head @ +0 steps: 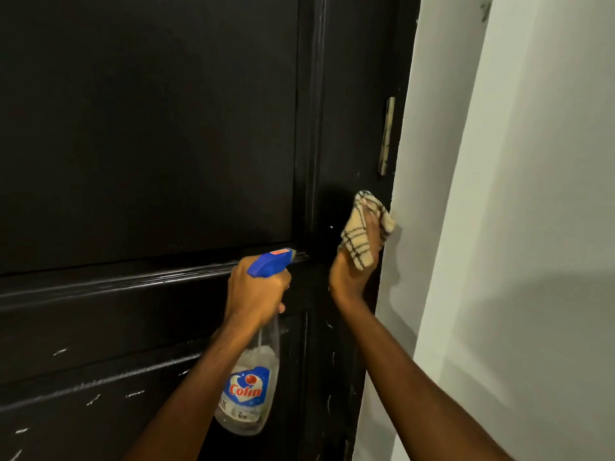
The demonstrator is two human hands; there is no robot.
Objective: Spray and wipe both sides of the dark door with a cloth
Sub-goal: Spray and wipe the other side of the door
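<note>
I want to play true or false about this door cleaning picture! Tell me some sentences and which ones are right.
1. The left hand grips a spray bottle with a blue nozzle. True.
2. The right hand holds the cloth against the door, below the hinge. True.
3. The cloth is plain red. False: it is beige with dark check lines.
4. The door is white. False: it is dark; the wall beside it is pale.
</note>
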